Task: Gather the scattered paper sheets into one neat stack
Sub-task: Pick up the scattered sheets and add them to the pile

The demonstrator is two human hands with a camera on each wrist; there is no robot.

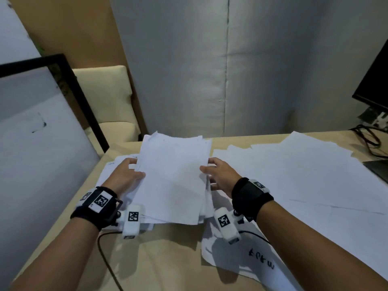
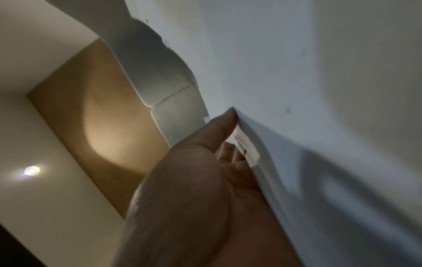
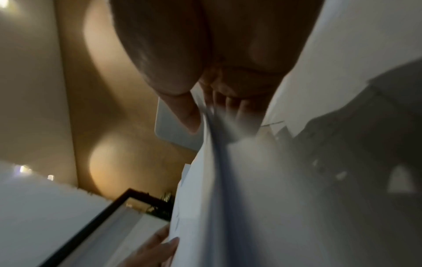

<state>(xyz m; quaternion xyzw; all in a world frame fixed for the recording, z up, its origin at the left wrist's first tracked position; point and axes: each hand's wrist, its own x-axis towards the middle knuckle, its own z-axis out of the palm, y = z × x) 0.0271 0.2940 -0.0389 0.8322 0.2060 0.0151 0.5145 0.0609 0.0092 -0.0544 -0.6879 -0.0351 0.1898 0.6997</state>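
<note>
A black-framed white board (image 1: 39,114) leans at far left, with a cream chair (image 1: 109,95) behind it, next to the tan table (image 1: 163,248). Near the table's left corner, the left hand (image 1: 123,175) grips the left edge of a bundle of paper sheets (image 1: 174,177); thumb on the top face, fingers behind, as the left wrist view confirms with the thumb (image 2: 219,130) pressed against the sheet edge. The bundle is raised and tilted toward the person, its lower edges uneven, and a few loose sheets (image 1: 111,166) lie flat beneath it. The right hand (image 1: 222,177) clamps the bundle's right edge, thumb in front and fingers tucked behind. To the right, a spread of overlapping sheets (image 1: 294,169) lies flat on the table, well apart from the bundle. A sheet bearing handwriting (image 1: 260,259) lies under the right forearm. At far right stand a dark monitor (image 1: 375,80) and black cables (image 1: 367,141).
</note>
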